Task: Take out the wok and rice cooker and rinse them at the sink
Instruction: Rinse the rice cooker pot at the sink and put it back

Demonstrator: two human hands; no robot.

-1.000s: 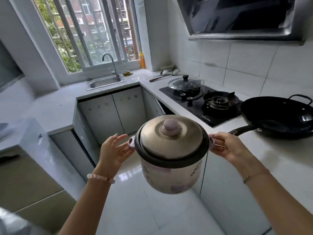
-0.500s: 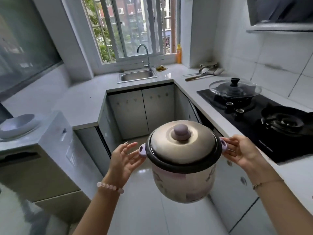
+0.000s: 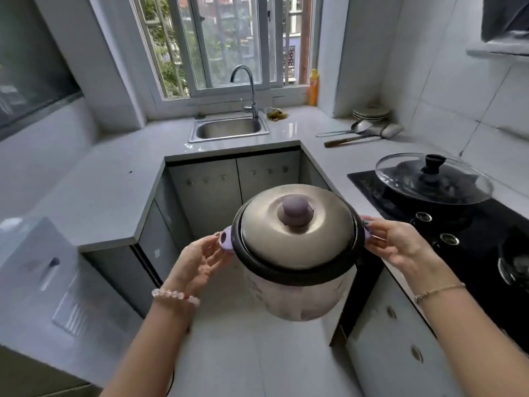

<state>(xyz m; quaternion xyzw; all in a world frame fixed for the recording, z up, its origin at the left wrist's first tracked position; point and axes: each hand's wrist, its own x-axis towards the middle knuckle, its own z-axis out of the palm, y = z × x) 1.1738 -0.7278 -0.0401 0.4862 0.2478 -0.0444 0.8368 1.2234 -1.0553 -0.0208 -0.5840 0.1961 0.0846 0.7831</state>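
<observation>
I carry the rice cooker (image 3: 297, 253) in the air in front of me, over the floor between the cabinets. It has a pale body, a black rim, a metal lid and a purple knob. My left hand (image 3: 200, 259) grips its small purple left handle. My right hand (image 3: 398, 245) grips the right handle. The steel sink (image 3: 229, 130) with its curved tap (image 3: 246, 90) lies straight ahead under the window. The wok is out of view.
A black gas hob (image 3: 458, 224) on the right counter carries a pan under a glass lid (image 3: 432, 179). Ladles (image 3: 363, 131) and stacked plates (image 3: 370, 113) lie in the far right corner. A yellow bottle (image 3: 313, 87) stands on the sill. White counters run left and ahead.
My view has turned left and moved toward the sink; the wok on the right counter has left the frame. Both hands still hold the rice cooker by its handles.
</observation>
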